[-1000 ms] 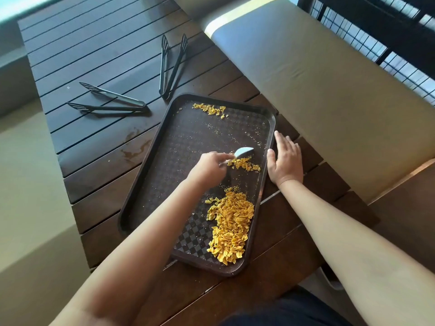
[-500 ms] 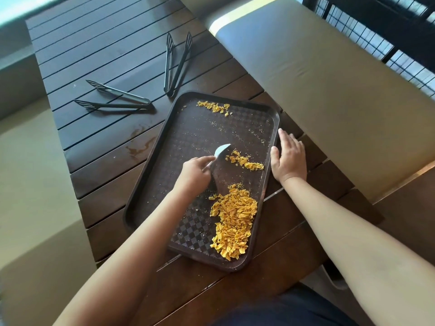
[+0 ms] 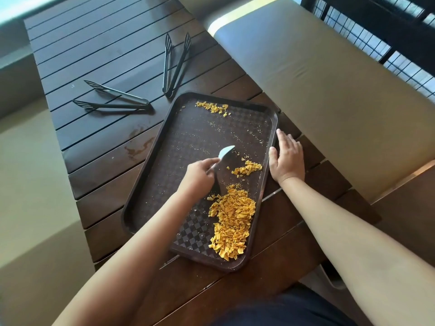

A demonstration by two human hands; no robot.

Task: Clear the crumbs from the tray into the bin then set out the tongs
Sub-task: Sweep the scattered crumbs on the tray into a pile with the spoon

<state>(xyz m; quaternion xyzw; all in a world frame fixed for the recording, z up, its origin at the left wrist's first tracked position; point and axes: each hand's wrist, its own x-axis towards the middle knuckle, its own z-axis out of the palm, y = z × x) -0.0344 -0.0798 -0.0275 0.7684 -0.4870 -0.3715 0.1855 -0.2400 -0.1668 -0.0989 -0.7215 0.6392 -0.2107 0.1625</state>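
Observation:
A dark brown tray point(image 3: 150, 161) lies on the slatted wooden table. A big heap of yellow crumbs point(image 3: 231, 221) fills its near right corner, a smaller clump point(image 3: 247, 168) lies above it, and another clump point(image 3: 213, 107) sits at the far edge. My left hand point(image 3: 197, 174) grips a small white scraper point(image 3: 226, 152), its blade raised just left of the smaller clump. My right hand point(image 3: 287, 157) rests flat against the tray's right rim. Two dark tongs lie beyond the tray: one pair point(image 3: 113, 100) to the left, one pair point(image 3: 175, 64) at the back.
A tan cushioned bench point(image 3: 329, 85) runs along the table's right side, with a dark railing point(image 3: 376, 27) behind it. A light floor or ledge point(image 3: 28, 184) lies left of the table. A brown stain point(image 3: 141, 147) marks the table beside the tray. No bin is in view.
My left hand drew the scraper back to the left, away from the smaller clump, and lifted its blade. My right hand stayed on the tray's rim.

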